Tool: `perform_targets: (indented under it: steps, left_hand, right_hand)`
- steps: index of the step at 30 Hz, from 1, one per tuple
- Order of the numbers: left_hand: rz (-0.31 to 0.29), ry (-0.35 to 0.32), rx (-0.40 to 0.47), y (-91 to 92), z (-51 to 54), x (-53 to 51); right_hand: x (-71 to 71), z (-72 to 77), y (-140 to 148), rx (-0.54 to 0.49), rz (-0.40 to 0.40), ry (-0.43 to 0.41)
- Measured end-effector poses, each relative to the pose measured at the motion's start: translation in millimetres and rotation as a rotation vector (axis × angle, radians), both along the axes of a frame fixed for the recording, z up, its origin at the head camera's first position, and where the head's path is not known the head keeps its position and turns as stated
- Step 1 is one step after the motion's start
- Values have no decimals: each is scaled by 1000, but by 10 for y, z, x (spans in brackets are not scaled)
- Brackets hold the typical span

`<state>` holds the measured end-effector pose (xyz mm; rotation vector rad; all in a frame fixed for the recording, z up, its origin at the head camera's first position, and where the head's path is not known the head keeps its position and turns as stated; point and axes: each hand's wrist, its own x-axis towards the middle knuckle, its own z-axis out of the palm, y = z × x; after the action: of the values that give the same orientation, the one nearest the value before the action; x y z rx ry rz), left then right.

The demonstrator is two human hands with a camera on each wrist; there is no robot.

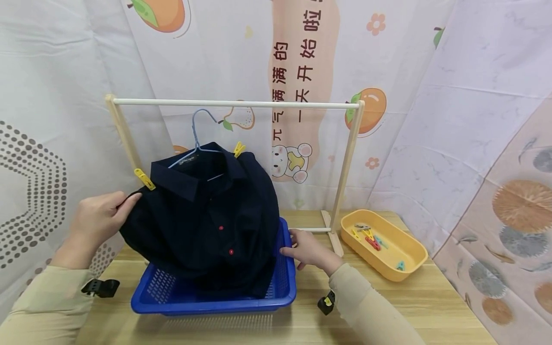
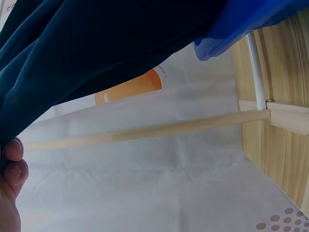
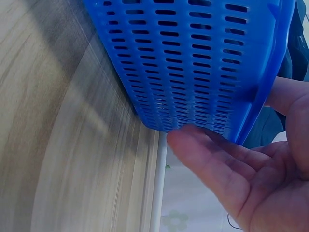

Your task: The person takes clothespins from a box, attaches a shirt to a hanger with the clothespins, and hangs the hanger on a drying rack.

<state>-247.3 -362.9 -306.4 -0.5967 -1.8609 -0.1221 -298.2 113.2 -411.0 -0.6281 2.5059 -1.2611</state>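
A dark navy shirt point(image 1: 202, 230) with red buttons is on a blue wire hanger point(image 1: 196, 132), its lower part bunched in a blue plastic basket point(image 1: 215, 307). One yellow clothespin point(image 1: 144, 179) is clipped at the left shoulder, another yellow clothespin point(image 1: 239, 149) at the right. My left hand point(image 1: 97, 220) pinches the shirt's left shoulder edge between thumb and fingers. On the basket's right side, my right hand point(image 1: 312, 249) holds the rim, thumb over the top and fingers along the outer wall. The right wrist view shows those fingers point(image 3: 212, 164) against the slotted wall.
A drying rack with a white bar point(image 1: 276, 104) and wooden posts point(image 1: 345, 172) stands behind the basket. To the right, a yellow tray point(image 1: 411, 247) holds several small clothespins point(image 1: 373, 242). Patterned curtains point(image 1: 405, 96) hang around the wooden table point(image 1: 366, 306).
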Motion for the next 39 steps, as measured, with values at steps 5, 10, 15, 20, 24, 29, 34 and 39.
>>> perform_targets:
  steps: [5,10,15,20,24,29,34,39]
  left_hand:
    - [18,-17,-22,-12,-3,20]
    - [23,-43,-23,-9,-8,42]
    - [26,-44,-23,-16,-23,52]
    - [15,-28,-15,-27,-20,53]
    - [15,-22,-13,-37,-10,59]
    - [11,-14,-9,-38,-1,56]
    - [20,-41,-25,-52,2,61]
    - [11,-23,-17,-64,3,54]
  right_hand:
    - [7,17,7,12,11,7]
    - [23,47,23,26,16,13]
    - [28,97,67,75,14,36]
    - [2,194,138,120,-13,77]
    - [-18,307,193,150,-34,100]
    - [-30,472,276,182,-30,131]
    - [-38,650,376,243,47,305]
    - [-34,812,461,268,72,378]
